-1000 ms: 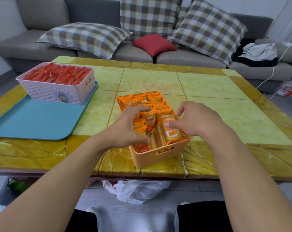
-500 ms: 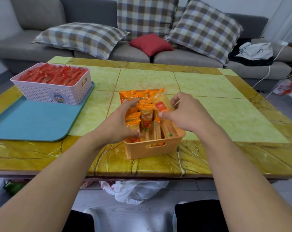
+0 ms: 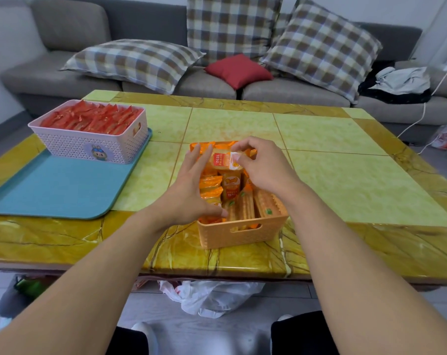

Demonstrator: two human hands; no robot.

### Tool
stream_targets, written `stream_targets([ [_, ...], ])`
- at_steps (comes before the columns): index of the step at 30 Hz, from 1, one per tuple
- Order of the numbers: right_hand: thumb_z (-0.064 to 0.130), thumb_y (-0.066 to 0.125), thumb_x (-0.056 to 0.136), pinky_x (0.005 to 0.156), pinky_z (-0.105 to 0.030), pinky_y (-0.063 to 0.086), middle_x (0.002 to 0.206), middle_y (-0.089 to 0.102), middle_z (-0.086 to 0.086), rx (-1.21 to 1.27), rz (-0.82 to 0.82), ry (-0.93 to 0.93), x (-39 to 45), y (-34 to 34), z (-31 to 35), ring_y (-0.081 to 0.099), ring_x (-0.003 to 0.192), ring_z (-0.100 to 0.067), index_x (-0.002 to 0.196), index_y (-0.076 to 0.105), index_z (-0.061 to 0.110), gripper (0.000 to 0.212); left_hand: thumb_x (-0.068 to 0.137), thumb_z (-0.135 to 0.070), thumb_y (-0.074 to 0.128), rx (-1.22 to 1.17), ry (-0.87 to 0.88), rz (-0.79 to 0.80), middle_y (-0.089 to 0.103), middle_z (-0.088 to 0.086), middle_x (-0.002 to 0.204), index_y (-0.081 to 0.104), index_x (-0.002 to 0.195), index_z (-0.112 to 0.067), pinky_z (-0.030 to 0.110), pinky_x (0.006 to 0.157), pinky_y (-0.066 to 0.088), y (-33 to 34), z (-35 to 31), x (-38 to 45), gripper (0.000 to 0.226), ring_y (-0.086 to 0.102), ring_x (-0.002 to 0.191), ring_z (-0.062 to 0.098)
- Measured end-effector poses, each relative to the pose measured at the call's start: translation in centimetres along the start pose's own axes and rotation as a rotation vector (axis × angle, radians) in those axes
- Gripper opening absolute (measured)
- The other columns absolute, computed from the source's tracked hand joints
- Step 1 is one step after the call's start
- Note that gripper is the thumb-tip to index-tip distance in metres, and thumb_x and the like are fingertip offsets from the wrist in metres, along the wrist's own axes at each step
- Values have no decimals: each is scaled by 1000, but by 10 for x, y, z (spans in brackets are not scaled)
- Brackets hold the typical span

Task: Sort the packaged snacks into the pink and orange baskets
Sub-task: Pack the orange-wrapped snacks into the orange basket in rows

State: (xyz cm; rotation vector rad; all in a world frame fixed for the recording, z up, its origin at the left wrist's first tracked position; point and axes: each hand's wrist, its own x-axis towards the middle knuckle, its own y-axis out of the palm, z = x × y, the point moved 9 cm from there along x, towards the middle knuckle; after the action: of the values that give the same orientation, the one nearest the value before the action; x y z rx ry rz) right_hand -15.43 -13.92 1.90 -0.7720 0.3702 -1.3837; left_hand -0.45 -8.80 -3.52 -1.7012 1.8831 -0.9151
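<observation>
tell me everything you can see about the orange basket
The orange basket is a rectangular bin that looks like plastic, with finely perforated, woven-look walls and a slot handle cut into its near end. It stands upright near the front edge of the yellow-green table, apart from the blue tray. Orange-wrapped snack packets fill it. The left hand rests over its left side, and the right hand pinches one snack packet above its far end.

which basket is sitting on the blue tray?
The pink basket, full of red packets, stands on the tray. The orange basket rests directly on the table.
</observation>
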Motion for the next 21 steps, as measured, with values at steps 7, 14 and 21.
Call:
stream_targets([
  [7, 34, 77, 88, 82, -36, 57, 106, 61, 10, -201, -218, -63, -7, -30, 3, 61, 101, -14, 102, 67, 31, 18, 68, -61, 82, 256, 41, 36, -14, -14, 167, 8, 160, -37, 52, 124, -5, 3, -4, 6, 121, -25, 151, 13],
  [14, 50, 74, 84, 73, -33, 45, 114, 66, 1, -732, 262, 87, -34, 21, -8, 65, 102, -24, 117, 68, 31, 39, 69, -63, 80, 323, 57, 19, -13, -12, 168, 7, 161, -34, 50, 125, -5, 3, -7, 5, 121, -22, 152, 13],
  [21, 50, 75, 81, 71, -33, 40, 115, 68, -1, -759, 338, 108, -43, 34, 2, 66, 104, -25, 116, 66, 21, 46, 72, -66, 74, 456, 195, 20, -7, -18, 167, 5, 161, -35, 54, 124, -8, 3, -19, 4, 117, -26, 150, 8],
])
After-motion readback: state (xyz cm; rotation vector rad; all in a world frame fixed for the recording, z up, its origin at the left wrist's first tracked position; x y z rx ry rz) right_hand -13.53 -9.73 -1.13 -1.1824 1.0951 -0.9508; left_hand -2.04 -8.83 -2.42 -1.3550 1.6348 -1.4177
